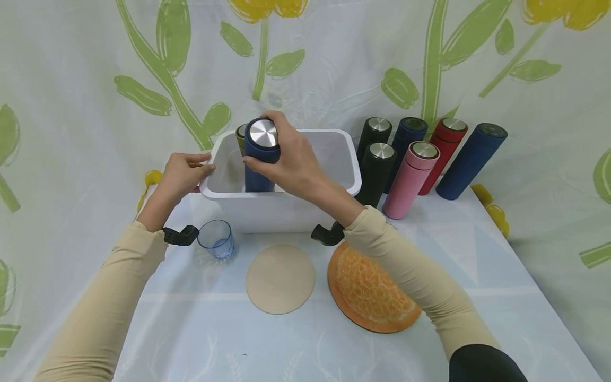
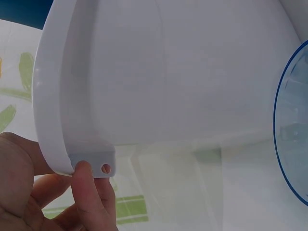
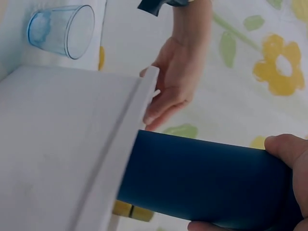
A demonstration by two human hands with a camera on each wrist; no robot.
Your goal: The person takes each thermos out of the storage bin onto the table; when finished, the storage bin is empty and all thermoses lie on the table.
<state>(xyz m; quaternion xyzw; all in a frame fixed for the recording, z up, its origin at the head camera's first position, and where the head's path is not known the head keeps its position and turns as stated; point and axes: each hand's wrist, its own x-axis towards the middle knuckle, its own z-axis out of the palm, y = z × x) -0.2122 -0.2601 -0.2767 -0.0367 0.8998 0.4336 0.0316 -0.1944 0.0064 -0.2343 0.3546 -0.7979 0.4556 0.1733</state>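
My right hand [image 1: 298, 162] grips a dark blue thermos bottle [image 1: 258, 178] with a silver lid near its top. The bottle stands upright in the left part of a white plastic bin [image 1: 281, 213], and the bin's front wall hides its base. Behind it shows the top of an olive-green bottle [image 1: 240, 132], also seen as a sliver in the right wrist view [image 3: 134, 211]. At the bin's left end, my left hand [image 1: 182, 172] pinches the rim; the left wrist view has the thumb against a small tab with a hole [image 2: 96, 163].
Several thermos bottles stand right of the bin, among them a pink one [image 1: 410, 183], a red one [image 1: 446, 143] and a tilted blue one [image 1: 470, 164]. In front lie a clear bluish glass [image 1: 216, 241], a beige disc [image 1: 280, 279] and a round orange-patterned mat [image 1: 369, 292].
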